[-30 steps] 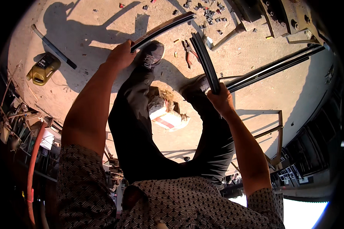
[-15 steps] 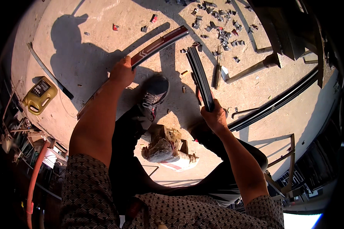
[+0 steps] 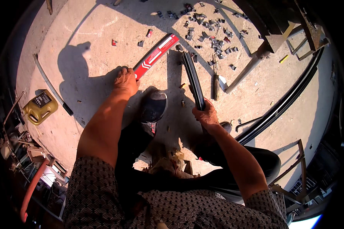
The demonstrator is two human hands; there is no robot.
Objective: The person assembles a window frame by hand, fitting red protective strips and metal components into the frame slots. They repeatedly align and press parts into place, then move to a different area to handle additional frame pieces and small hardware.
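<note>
My left hand (image 3: 127, 81) is closed on the near end of a long, narrow red strip (image 3: 155, 56) with white markings and a dark edge; it slants away to the upper right. In my right hand (image 3: 207, 115) is a long black grooved strip (image 3: 194, 80), gripped at its near end and pointing away from me. What it is made of I cannot tell for certain. The far ends of the two strips lie close together, apart from each other. On the floor right of the black strip is a screwdriver-like tool (image 3: 216, 88) with a thin shaft.
Small dark and red scraps (image 3: 214, 32) litter the floor ahead. Long black strips (image 3: 281, 107) curve along the right, beside a bent rod (image 3: 248, 123). A metal stand (image 3: 252, 63) rises at far right. At left are a gold jug (image 3: 41, 107) and a grey tube (image 3: 51, 84).
The red strip has turned so its bright printed face shows, and its far end has come left and nearer. The black strip has shifted slightly left. Both hands keep their hold.
</note>
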